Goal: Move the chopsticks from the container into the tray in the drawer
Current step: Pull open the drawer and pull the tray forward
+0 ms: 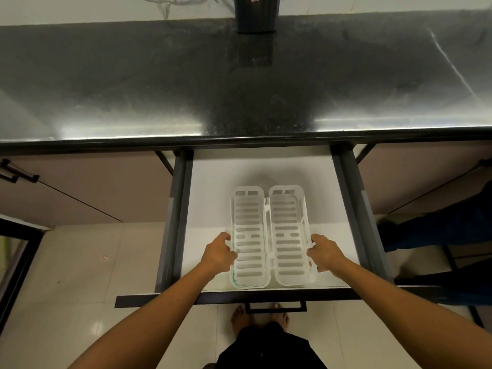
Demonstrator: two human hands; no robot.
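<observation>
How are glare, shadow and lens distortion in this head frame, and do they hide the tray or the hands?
Head view: bright glare streaks along the dark countertop near its front edge; wide-angle bending curves that edge; a soft shadow falls behind the white slotted tray on the drawer floor; left hand and right hand at the tray's sides are evenly lit and sharp.

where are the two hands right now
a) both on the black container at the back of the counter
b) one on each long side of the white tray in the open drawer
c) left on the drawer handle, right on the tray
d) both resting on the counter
b: the left hand grips the left edge and the right hand the right edge of the white slotted tray lying in the open drawer.
</observation>
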